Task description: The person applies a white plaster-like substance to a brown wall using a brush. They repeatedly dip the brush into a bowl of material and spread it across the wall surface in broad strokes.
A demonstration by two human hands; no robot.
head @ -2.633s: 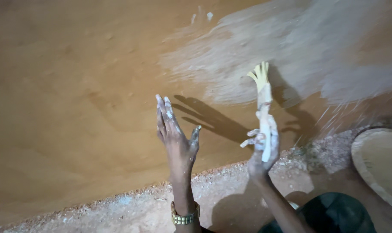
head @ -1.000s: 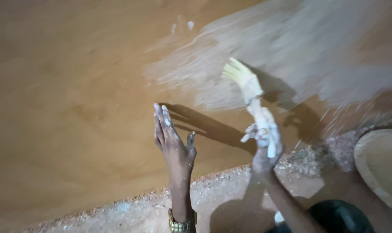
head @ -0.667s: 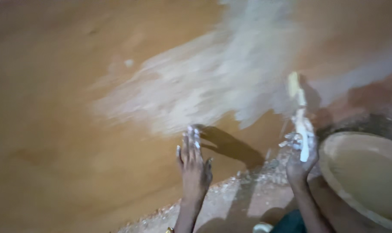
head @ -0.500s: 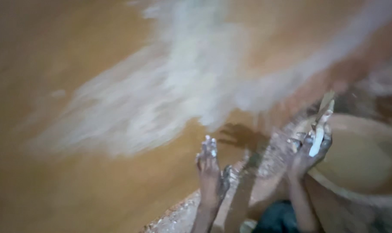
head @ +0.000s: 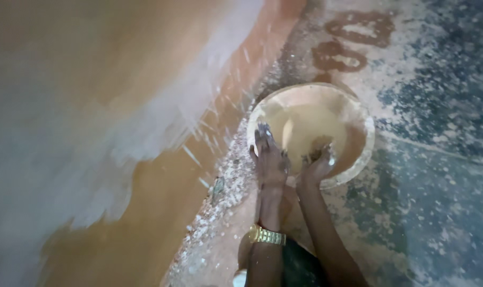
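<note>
A round shallow bowl [head: 358,114] of pale tan wash sits on the floor by the foot of a wall. My left hand [head: 269,158] lies flat on the bowl's near rim with fingers stretched and holds nothing; a gold watch [head: 268,235] is on that wrist. My right hand [head: 317,166] is curled inside the bowl at its near edge, closed around a paint-smeared brush. Only a pale strip of the brush [head: 287,134] shows in the wash.
A brown wall [head: 161,212] fills the left, with a broad whitish brushed patch [head: 66,133] on it. A strip of pale grit [head: 220,202] runs along the wall's foot. The grey floor [head: 438,175] on the right is speckled with paint, with two reddish ring marks [head: 339,53] beyond the bowl.
My view swung from the wall down to the floor. My right hand brought the brush off the wall into the bowl. My left hand left the wall and settled on the bowl's rim.
</note>
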